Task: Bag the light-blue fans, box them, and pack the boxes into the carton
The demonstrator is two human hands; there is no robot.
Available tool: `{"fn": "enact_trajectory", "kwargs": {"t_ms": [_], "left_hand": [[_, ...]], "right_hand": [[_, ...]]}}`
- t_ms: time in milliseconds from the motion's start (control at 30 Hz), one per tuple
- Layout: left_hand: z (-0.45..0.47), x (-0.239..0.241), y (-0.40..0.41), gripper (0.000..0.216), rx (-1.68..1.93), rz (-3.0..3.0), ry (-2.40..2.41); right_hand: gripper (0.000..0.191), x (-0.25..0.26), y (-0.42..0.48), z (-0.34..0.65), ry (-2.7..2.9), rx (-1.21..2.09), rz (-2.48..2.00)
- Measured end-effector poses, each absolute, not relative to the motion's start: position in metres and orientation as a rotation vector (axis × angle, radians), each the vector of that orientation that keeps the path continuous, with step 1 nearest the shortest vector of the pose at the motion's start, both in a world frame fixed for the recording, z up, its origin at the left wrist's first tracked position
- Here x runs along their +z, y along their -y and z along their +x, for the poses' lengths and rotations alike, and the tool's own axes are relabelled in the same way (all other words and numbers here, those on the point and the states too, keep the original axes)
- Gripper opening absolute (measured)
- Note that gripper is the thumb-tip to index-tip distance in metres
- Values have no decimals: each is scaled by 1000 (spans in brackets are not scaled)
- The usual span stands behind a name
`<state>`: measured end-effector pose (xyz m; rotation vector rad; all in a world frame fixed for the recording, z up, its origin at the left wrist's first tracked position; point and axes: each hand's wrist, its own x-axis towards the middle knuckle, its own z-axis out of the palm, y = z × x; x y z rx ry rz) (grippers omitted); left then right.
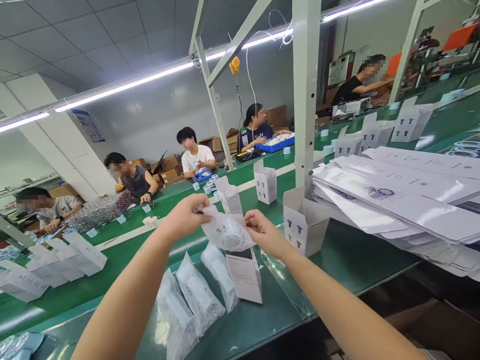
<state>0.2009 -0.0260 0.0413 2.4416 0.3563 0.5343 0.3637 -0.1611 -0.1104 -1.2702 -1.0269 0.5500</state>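
A bubble-wrap pouch (229, 231) with something pale inside hangs between my hands. My left hand (189, 216) pinches its upper left corner; my right hand (260, 231) grips its right edge, fingers closed. Directly beneath the pouch stands a white printed carton (245, 280), its top partly hidden by the wrap. Left of that carton several more wrapped pouches (198, 292) lie side by side on the green work surface, pale blue items showing through. An open white box (304, 225) with small product pictures stands just right of my right hand.
Flat white cartons (397, 187) are stacked high at the right. A row of open boxes (52, 262) stands at the left. A pale metal post (305, 100) rises ahead. Across the green conveyor (180, 200), several co-workers sit, with light-blue cups (120, 219) on the belt.
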Motion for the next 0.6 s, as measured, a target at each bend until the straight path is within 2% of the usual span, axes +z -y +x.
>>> {"fn": "enact_trajectory", "kwargs": {"t_ms": [33,133,233,267,400,600], "left_hand": [[199,39,24,13,558,2445,-351],[194,33,29,11,644,2530,-289],[193,35,42,18,637,2667,-161],[194,38,46,21,583,2715,-103],[195,56,54,22,372,2811,56],[217,40,82,23,354,2879,201]], "right_hand": [[23,-115,165,361,1061,526,-1276],[33,-127,173,353,1192,599,-1312],[70,-136,177,345,1267,565,-1472],[74,-137,178,343,1261,497,-1555],[55,-133,184,345,1265,304,-1712],[50,-125,189,354,1479,317,-1691]]}}
